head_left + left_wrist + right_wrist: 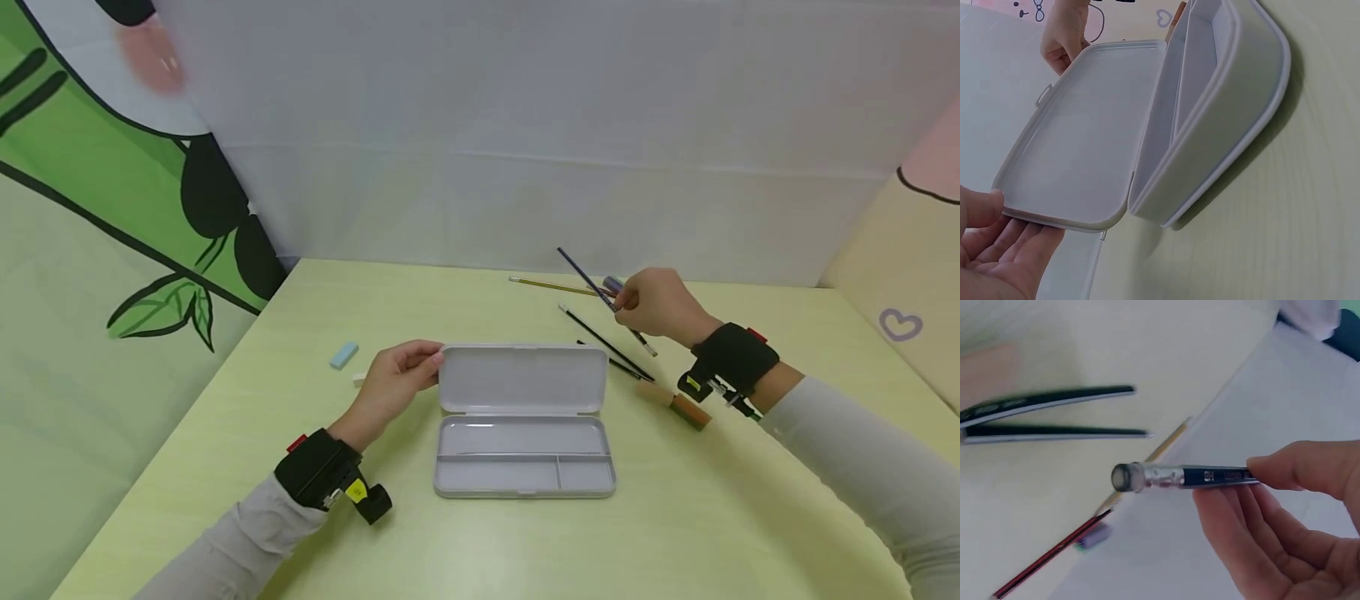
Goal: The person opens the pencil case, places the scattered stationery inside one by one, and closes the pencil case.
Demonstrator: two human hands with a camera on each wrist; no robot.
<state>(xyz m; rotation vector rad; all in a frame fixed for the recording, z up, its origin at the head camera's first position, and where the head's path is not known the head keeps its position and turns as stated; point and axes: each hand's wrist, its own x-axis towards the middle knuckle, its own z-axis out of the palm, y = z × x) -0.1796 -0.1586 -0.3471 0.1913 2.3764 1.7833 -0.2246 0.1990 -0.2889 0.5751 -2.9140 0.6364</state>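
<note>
Nearest, an opened pale grey pencil case (487,492) sits on the table (517,554), the left hand (390,379) pinching its raised lid (522,379) at the left edge, thumb above and fingers beneath. Just right of the case lies a brown block (690,412); leftward, a pale-blue eraser (343,355). Beyond, two black pencils (600,338) lie near the right hand (660,307), which holds a dark-blue, eraser-tipped pencil (581,273) aloft between thumb and fingers. Farther back rests a yellow pencil (547,284).

Pale yellow table (525,550), white backdrop (525,100), green printed leaf (159,310), purple heart outline (902,320)
</note>
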